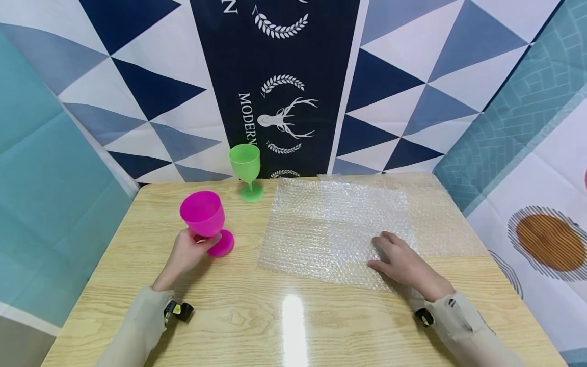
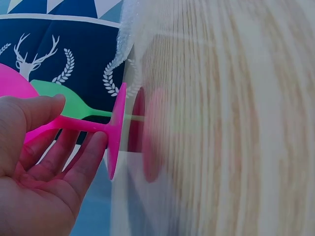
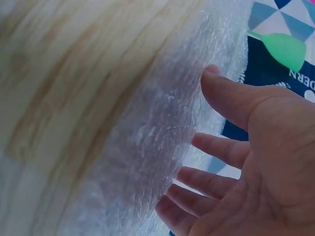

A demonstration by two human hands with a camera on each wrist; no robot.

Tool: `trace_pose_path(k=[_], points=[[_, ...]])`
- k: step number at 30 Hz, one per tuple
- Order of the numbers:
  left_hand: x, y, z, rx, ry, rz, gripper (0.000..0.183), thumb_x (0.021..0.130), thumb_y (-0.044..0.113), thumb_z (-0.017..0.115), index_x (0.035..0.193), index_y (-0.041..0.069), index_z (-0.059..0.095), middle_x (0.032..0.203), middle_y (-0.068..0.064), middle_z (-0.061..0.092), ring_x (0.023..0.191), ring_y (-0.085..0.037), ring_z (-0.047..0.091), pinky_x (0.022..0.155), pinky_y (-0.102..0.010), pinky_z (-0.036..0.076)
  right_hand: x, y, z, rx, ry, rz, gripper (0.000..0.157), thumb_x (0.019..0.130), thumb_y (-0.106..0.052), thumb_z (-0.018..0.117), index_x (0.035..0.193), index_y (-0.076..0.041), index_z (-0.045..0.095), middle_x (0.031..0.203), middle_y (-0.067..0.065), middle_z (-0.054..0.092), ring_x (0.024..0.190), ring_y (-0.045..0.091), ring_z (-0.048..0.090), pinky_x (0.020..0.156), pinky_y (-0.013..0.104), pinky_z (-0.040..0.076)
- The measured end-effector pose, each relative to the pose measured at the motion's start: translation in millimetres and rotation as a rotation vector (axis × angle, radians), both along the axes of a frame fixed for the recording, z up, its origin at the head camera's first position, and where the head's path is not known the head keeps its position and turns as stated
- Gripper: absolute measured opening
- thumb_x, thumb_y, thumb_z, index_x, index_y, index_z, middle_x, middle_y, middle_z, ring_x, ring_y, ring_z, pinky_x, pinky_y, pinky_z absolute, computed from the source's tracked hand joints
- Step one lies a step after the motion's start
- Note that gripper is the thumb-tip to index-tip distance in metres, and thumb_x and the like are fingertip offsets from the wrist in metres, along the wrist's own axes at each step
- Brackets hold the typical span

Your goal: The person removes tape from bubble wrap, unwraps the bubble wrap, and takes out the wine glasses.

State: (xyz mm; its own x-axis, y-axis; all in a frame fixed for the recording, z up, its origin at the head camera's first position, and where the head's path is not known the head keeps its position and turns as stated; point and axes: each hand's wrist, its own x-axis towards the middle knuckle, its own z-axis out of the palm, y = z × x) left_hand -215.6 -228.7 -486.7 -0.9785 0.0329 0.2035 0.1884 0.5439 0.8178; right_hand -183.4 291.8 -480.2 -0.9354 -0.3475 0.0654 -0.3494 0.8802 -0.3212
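Observation:
A bright pink plastic goblet [image 1: 202, 213] is in my left hand [image 1: 187, 254], which pinches it by the stem between thumb and fingers. In the left wrist view the goblet's round foot [image 2: 117, 132] stands a little off the wood, above its own reflection. Over the near right part of a bubble wrap sheet [image 1: 316, 229] is my right hand [image 1: 402, 261], palm down. Its fingers [image 3: 216, 184] are spread and relaxed, fingertips right at the sheet, gripping nothing. Behind the pink goblet a green goblet [image 1: 245, 164] stands upright near the table's back edge.
A second layer of bubble wrap [image 1: 440, 219] reaches to the table's right edge. The wooden table [image 1: 238, 316] meets a patterned cloth wall [image 1: 284, 61] at the back, with hanging cloths along both sides.

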Motion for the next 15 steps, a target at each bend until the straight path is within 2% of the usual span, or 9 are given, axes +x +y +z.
trace_pose_path(k=[6,11,15], points=[[-2.0,2.0,-0.1,0.069,-0.02,0.008,0.03,0.092,0.01,0.077,0.116,-0.005,0.068,0.11,-0.023,0.073,0.088,0.002,0.065,0.078,-0.013,0.055,2.4,-1.6,0.2,-0.003,-0.014,-0.011,0.062,0.094,-0.03,0.076,0.138,0.008,0.055,0.145,0.043,0.044,0.133,0.06,0.045,0.107,0.071,0.044],[2.2,4.5,7.1,0.061,-0.046,0.03,0.03,0.092,0.005,0.074,0.118,-0.009,0.066,0.111,-0.028,0.071,0.088,0.0,0.065,0.078,-0.012,0.053,1.9,-2.5,-0.1,0.016,0.013,-0.007,0.062,0.094,-0.029,0.076,0.138,0.008,0.055,0.142,0.043,0.047,0.132,0.06,0.045,0.106,0.073,0.042],[3.1,4.6,9.0,0.064,-0.047,0.036,0.031,0.092,0.005,0.075,0.118,-0.009,0.066,0.111,-0.028,0.071,0.089,-0.001,0.065,0.078,-0.012,0.053,1.7,-2.5,2.1,0.061,0.051,-0.022,0.064,0.092,-0.033,0.077,0.139,0.004,0.056,0.142,0.039,0.049,0.131,0.061,0.046,0.1,0.081,0.039]])
